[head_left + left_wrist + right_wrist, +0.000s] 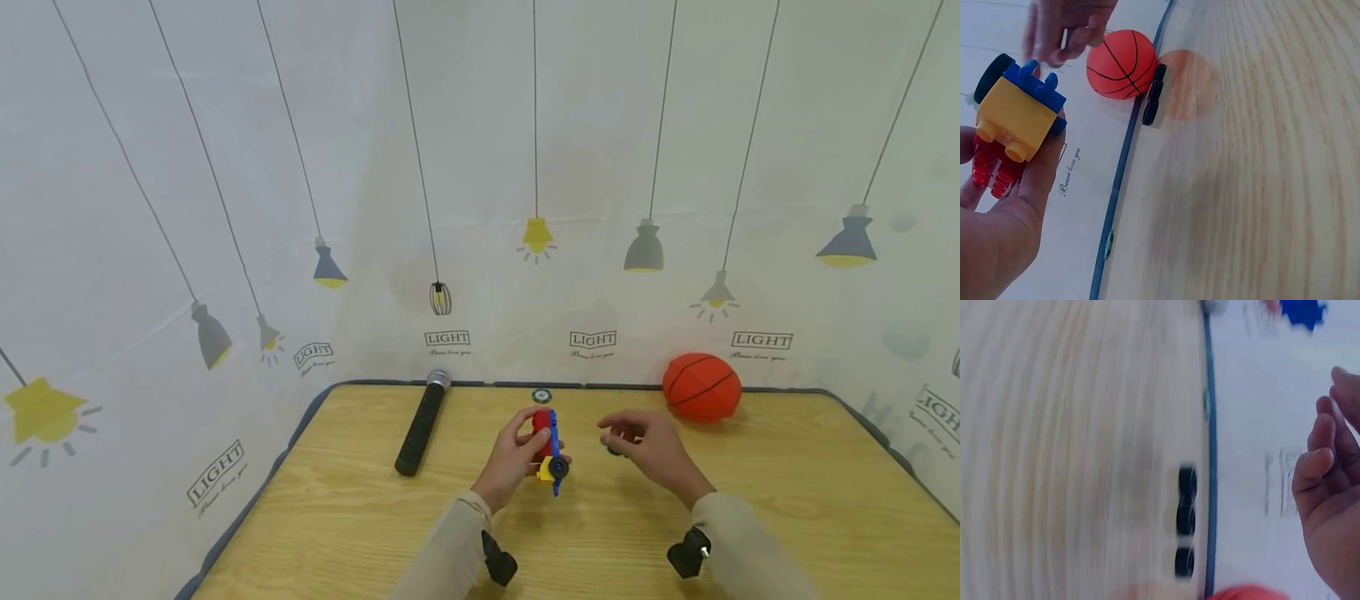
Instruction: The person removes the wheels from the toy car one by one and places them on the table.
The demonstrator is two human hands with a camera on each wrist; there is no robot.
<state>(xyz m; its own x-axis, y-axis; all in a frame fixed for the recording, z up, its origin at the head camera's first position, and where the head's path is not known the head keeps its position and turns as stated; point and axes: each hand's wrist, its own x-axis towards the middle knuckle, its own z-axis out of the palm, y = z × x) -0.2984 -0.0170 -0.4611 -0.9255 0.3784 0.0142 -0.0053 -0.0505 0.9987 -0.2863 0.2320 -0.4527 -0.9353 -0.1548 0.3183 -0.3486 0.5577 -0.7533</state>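
Observation:
My left hand (512, 458) grips a toy car (542, 433) made of red, yellow and blue blocks, held above the table. A black wheel (558, 467) sits on its near end in the head view. In the left wrist view the yellow block (1016, 115) faces the camera, with the blue base (1036, 87) along one side and red pieces (997, 165) below. My right hand (652, 450) hovers to the right of the car, apart from it, its fingers loosely bent with nothing between them. Three loose black wheels (1185, 517) stand in a row on the table near that hand.
A black microphone (422, 425) with a silver head lies at the left. A small round disc (542, 396) lies by the table's back edge. An orange-red toy basketball (701, 387) rests at the back right. A lamp-printed cloth (487, 167) rises behind the wooden table (337, 517).

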